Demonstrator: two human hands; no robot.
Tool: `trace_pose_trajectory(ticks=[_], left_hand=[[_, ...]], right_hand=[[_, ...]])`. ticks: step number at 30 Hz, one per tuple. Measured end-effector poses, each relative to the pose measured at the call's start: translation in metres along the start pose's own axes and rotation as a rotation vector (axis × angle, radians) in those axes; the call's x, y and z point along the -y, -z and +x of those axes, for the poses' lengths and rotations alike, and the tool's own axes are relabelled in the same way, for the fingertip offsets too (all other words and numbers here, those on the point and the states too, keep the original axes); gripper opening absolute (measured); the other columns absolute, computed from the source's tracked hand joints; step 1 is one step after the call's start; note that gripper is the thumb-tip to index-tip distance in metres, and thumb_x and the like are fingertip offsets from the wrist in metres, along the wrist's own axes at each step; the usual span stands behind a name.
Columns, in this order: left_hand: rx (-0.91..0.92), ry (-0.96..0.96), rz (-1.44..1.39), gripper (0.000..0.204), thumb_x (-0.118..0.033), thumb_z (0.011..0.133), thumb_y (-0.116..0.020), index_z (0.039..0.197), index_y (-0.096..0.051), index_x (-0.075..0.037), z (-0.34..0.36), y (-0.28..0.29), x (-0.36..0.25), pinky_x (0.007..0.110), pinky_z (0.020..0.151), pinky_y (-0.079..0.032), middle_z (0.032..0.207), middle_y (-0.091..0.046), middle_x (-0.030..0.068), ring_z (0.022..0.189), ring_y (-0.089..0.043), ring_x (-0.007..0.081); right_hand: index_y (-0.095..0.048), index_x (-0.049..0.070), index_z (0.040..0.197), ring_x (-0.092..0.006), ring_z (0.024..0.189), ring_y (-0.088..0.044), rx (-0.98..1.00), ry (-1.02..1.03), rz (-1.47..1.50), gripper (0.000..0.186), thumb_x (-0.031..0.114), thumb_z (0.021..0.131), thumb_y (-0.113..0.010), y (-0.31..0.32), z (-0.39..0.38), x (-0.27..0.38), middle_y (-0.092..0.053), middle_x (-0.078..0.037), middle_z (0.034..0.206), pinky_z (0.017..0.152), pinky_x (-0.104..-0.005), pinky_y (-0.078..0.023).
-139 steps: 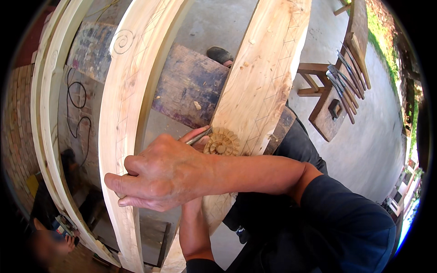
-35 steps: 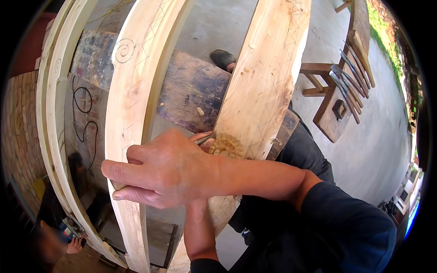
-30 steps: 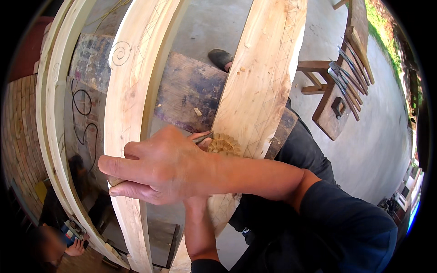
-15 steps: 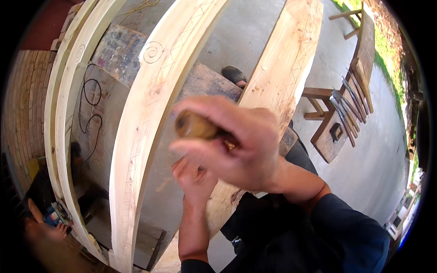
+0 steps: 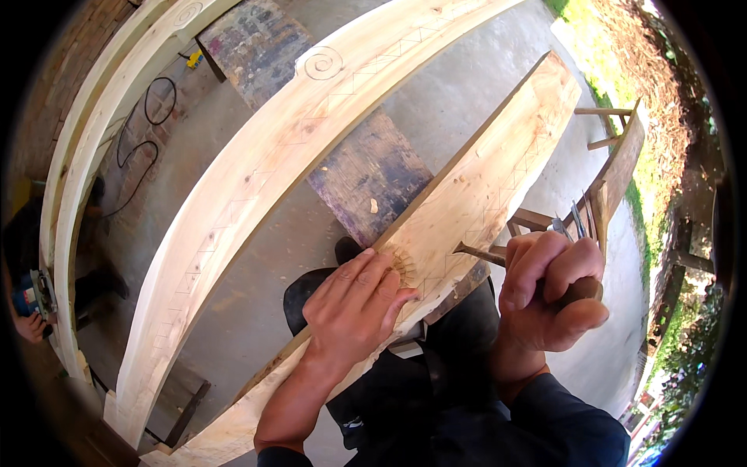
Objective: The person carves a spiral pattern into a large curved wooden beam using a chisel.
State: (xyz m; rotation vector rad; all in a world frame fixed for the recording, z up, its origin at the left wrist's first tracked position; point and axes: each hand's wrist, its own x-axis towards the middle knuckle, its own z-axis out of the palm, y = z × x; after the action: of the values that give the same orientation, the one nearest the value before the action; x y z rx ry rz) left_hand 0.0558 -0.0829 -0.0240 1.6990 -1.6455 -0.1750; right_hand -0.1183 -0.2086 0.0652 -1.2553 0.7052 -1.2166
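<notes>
Left hand (image 5: 350,303), fingers together, thumb out, on pale wooden beam (image 5: 498,175), partly blocking round carved rosette (image 5: 405,267). Right hand (image 5: 548,284): fingers curled round wood-handled metal chisel (image 5: 482,252), tip over beam; hides part of brown wooden surface (image 5: 629,163). Paint-stained plank (image 5: 369,171) runs underneath.

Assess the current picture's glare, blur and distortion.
Head view: sunlit ground at upper right looks nearly washed out; same view: the bench looks bowed near the rim, corners black; same view: right hand and chisel show little blur, far left dim.
</notes>
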Motion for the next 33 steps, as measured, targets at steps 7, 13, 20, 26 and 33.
trace_pose_trajectory(ticks=[7,13,20,26,33], left_hand=[[-0.068,0.288,-0.372,0.032,-0.012,0.093,-0.089,0.121,-0.078,-0.002,-0.011,0.002,0.003,0.037,0.096,-0.062,0.12,-0.082,0.0156,0.106,-0.079,0.0268],[-0.073,0.815,-0.911,0.035,-0.019,0.099,-0.086,0.127,-0.076,0.001,0.015,0.001,0.011,0.037,0.099,-0.062,0.116,-0.082,0.0159,0.104,-0.08,0.0245],[0.047,0.907,-0.841,0.036,-0.023,0.105,-0.081,0.13,-0.076,0.003,0.028,0.0,0.011,0.036,0.102,-0.062,0.113,-0.083,0.0167,0.103,-0.08,0.0237],[0.054,0.929,-0.814,0.029,-0.019,0.108,-0.077,0.127,-0.077,0.003,0.034,0.003,0.004,0.036,0.105,-0.062,0.113,-0.083,0.0181,0.1,-0.08,0.0235],[0.113,0.862,-0.768,0.023,-0.014,0.11,-0.073,0.127,-0.079,-0.001,0.03,0.0,0.009,0.034,0.107,-0.059,0.116,-0.084,0.012,0.104,-0.078,0.0188]], right_hand=[[-0.052,0.008,0.096,-0.0166,0.063,-0.068,0.352,0.101,-0.591,0.077,0.077,0.08,-0.083,-0.077,0.037,-0.017,-0.064,-0.002,0.075,0.053,-0.0311,-0.05],[-0.052,0.006,0.107,-0.0311,0.061,-0.073,0.485,0.192,-0.703,0.062,0.062,0.097,-0.076,-0.16,0.019,-0.066,-0.071,-0.01,0.077,0.049,-0.0417,-0.053],[-0.058,0.01,0.09,-0.0272,0.056,-0.069,0.277,0.326,-0.657,0.043,0.046,0.098,-0.081,-0.163,0.007,-0.097,-0.064,-0.006,0.068,0.049,-0.0407,-0.054],[-0.059,0.01,0.085,-0.0259,0.054,-0.068,0.219,0.372,-0.638,0.038,0.038,0.097,-0.082,-0.167,0.005,-0.104,-0.063,-0.005,0.065,0.048,-0.04,-0.054],[-0.061,0.011,0.083,-0.0258,0.054,-0.069,0.248,0.342,-0.676,0.036,0.037,0.096,-0.082,-0.161,0.004,-0.105,-0.065,-0.005,0.064,0.047,-0.0405,-0.055]])
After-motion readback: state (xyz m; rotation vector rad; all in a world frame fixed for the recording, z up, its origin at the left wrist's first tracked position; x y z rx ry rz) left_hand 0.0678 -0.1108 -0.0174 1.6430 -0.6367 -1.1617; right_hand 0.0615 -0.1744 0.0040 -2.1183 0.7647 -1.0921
